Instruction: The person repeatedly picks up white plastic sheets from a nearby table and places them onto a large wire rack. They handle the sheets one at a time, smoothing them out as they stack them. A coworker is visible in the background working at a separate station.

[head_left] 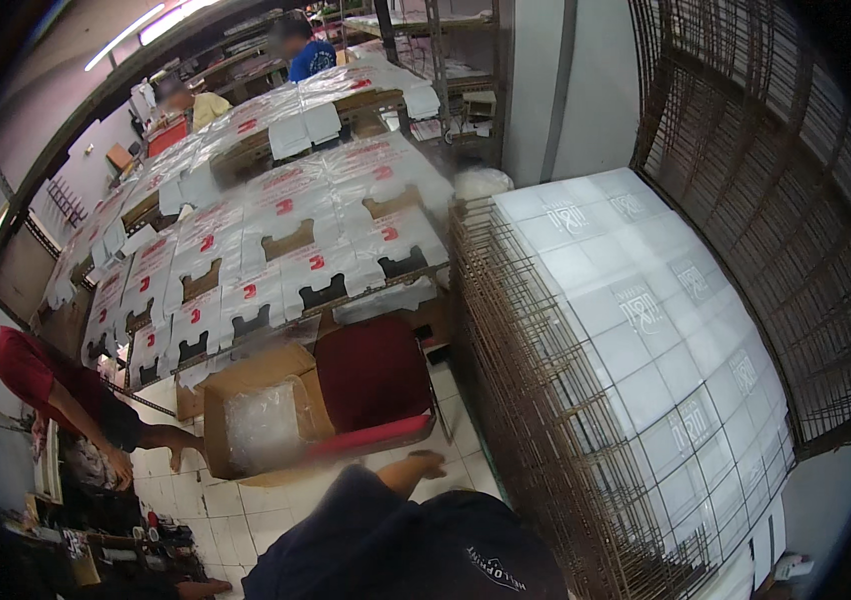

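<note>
My left hand [418, 467] reaches out from a navy sleeve, low over the tiled floor. It looks empty, with its fingers loosely stretched out. The closest thing to it is a dark red chair [371, 375], just beyond, with a brighter red front edge. Against the chair's left side stands an open cardboard box [229, 455] with clear plastic wrapping [264, 425] inside. My right hand does not show; part of a navy shirt [446, 540] fills the bottom edge.
Wire racks [536, 390] with white printed sheets [636, 290] stand close on the right. Tables ahead carry rows of white plastic bags [316, 250] with red print. A person in red [46, 370] bends beside the box; two other people are at the back.
</note>
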### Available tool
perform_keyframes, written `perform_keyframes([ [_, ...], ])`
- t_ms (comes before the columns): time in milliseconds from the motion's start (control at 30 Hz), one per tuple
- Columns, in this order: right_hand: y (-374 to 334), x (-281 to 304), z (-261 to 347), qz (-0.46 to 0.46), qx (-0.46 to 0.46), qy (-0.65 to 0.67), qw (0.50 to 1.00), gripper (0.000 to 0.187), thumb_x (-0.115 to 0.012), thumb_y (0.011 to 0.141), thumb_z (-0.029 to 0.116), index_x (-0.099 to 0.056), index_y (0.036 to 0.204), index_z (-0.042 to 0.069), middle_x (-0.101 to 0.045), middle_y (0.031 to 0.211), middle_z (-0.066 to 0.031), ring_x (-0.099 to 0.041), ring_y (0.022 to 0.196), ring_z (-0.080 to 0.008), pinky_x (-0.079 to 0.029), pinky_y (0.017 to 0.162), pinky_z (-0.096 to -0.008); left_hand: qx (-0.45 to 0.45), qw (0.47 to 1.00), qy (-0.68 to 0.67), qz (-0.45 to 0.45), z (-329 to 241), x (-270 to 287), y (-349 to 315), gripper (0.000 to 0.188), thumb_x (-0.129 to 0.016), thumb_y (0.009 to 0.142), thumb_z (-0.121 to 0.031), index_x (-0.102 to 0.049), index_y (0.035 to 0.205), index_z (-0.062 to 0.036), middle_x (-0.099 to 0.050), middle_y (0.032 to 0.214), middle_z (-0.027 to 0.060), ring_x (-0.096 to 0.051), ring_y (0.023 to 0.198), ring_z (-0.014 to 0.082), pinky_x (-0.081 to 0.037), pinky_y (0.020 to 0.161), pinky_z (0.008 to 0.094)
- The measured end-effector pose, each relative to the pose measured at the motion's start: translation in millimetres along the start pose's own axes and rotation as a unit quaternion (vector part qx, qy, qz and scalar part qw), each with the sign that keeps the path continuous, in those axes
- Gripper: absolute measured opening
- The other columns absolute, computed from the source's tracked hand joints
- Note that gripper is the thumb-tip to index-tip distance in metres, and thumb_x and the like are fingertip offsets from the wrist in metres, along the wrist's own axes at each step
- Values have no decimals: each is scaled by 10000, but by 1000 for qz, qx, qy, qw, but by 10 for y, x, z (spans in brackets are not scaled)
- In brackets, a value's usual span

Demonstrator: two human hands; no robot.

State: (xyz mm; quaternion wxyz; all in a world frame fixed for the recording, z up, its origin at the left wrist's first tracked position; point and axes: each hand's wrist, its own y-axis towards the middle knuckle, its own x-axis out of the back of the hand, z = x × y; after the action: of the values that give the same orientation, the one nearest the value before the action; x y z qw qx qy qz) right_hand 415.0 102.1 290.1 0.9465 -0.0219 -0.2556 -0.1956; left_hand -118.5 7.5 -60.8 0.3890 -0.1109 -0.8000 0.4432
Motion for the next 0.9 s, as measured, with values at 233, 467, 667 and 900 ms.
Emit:
perform_keyframes([
  [233, 591, 748, -1277, 170, 240, -56, 954, 436, -388, 923, 303, -549, 1101, -61, -514, 1180, -220, -478, 1093, -363, -359, 968, -469, 66, 998, -8, -14, -290, -209, -724, 660, -559, 786, -520, -444, 1294, -115, -475, 1289, 148, -436, 1202, 318, -367, 983, 434],
  [467, 466, 678, -565, 217, -26, 80, 973, 274, -554, 816, 64, -553, 1077, -20, -555, 1081, -149, -499, 1031, -258, -399, 909, -383, -15, 996, -73, -55, -1197, -720, -674, 622, -507, 816, -535, -491, 1249, -89, -542, 1203, 168, -488, 1139, 328, -382, 949, 415],
  [667, 693, 703, -1004, 257, -1, 131, 958, 319, -615, 768, -15, -544, 1080, -9, -582, 1019, -127, -559, 915, -226, -456, 832, -322, -149, 988, 17, 17, -1284, -1282, 51, 535, -415, 855, -539, -553, 1187, -143, -564, 1178, 138, -518, 1097, 315, -382, 927, 414],
  [900, 664, 655, -832, 257, -12, 110, 960, 349, -660, 760, 67, -561, 1088, 3, -449, 1220, -201, -495, 1031, -287, -402, 910, -395, -63, 998, -23, -4, -2087, -741, -1211, 584, -516, 804, -539, -519, 1227, -137, -529, 1226, 161, -491, 1137, 329, -373, 958, 406],
])
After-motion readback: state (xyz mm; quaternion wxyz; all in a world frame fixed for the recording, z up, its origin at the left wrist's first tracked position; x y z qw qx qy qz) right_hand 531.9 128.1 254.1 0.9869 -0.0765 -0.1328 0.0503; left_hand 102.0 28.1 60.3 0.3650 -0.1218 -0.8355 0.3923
